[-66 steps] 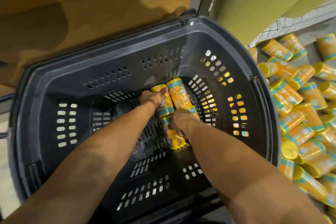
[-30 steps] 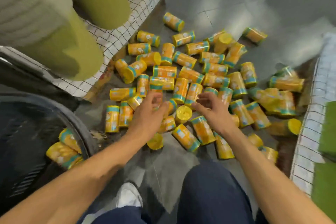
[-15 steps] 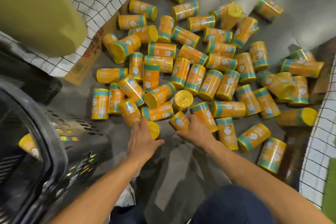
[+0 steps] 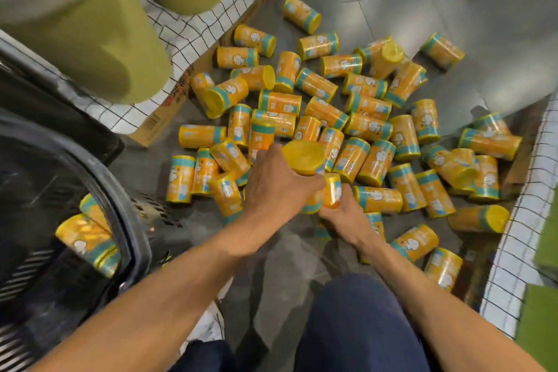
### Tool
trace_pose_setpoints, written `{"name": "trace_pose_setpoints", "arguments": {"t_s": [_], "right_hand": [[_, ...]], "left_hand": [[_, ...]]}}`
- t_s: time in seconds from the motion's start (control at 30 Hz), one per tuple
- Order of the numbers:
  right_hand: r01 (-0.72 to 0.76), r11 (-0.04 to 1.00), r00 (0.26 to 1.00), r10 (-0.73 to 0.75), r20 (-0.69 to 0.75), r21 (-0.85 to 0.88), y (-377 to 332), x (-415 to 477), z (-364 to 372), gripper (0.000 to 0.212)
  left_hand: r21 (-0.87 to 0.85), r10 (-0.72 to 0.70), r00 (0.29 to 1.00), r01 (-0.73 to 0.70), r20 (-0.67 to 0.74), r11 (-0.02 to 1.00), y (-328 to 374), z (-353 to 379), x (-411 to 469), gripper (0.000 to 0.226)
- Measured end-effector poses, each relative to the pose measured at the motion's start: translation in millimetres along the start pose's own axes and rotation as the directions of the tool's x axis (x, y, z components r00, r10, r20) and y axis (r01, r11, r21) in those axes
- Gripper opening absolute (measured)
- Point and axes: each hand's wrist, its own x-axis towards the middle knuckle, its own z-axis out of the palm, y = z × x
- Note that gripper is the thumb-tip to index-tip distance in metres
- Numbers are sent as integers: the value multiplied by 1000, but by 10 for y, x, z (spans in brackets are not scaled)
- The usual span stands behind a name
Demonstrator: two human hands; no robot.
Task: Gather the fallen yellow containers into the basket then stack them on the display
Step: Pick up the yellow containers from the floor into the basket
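Note:
Several yellow containers [image 4: 368,127] with teal bands lie scattered on the grey floor ahead of me. My left hand [image 4: 271,184] grips one yellow container [image 4: 303,158], lifted with its yellow lid facing me. Just right of it, my right hand [image 4: 344,214] grips another yellow container [image 4: 332,193] low near the floor. The dark plastic basket [image 4: 133,235] stands at my left, and a few yellow containers [image 4: 86,240] lie inside it.
Large green rolls [image 4: 90,33] sit on a grid-patterned display base [image 4: 193,30] at upper left, with a cardboard box [image 4: 160,118] under its edge. A second grid-patterned base [image 4: 525,214] borders the right. My knees [image 4: 356,326] are at the bottom.
My hands left the basket and moved to the pile on the floor. Since half a second ago each hand has closed round a container, and the left one has lifted its container.

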Motion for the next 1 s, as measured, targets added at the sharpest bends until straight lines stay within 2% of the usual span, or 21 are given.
{"name": "trace_pose_setpoints", "arguments": {"t_s": [0.03, 0.07, 0.13, 0.23, 0.3, 0.43, 0.57, 0.63, 0.73, 0.83, 0.9, 1.0], "right_hand": [[17, 999, 1000, -17, 2, 39, -168, -47, -116, 75], [51, 997, 999, -51, -2, 66, -351, -104, -206, 76], [101, 992, 995, -103, 14, 75, -777, -201, -302, 62], [194, 977, 978, -201, 66, 88, -1400, -344, -216, 56], [274, 961, 955, -277, 106, 46, -1820, -463, -45, 46], [420, 907, 878, -417, 235, 43, -2556, -751, 514, 42], [480, 877, 808, -447, 383, 10, -3040, -1044, 1270, 47], [518, 851, 772, -423, 474, -85, -3183, -1196, 1663, 49], [560, 767, 746, -302, 593, -314, -3189, -1313, 2278, 55], [624, 598, 694, -128, 709, -503, -3020, -1310, 2889, 68], [664, 449, 666, 9, 746, -598, -2892, -1323, 3270, 73], [742, 252, 596, 179, 783, -622, -2697, -1374, 3815, 63]], "left_hand": [[-51, 40, 999, -40, -13, 998, 139, -153, -15, 71], [-104, 71, 997, -73, -22, 992, 261, -324, -39, 61], [-202, 112, 993, -119, -44, 972, 434, -757, -71, 40], [-373, 124, 984, -165, -131, 913, 546, -1519, -101, 43], [-499, 57, 974, -162, -219, 852, 478, -1998, -136, 43], [-594, -111, 921, -145, -373, 791, 45, -2858, -373, 19], [-661, -311, 857, -46, -412, 749, -697, -3464, -754, 27], [-666, -400, 805, 9, -437, 746, -1162, -3608, -902, 19], [-653, -510, 737, 125, -443, 747, -1856, -3626, -1078, 20], [-675, -629, 678, 262, -380, 690, -2536, -3443, -1174, 23], [-680, -708, 616, 357, -345, 641, -3007, -3279, -1185, 31], [-712, -804, 521, 446, -288, 543, -3579, -3087, -1202, 39]]}}
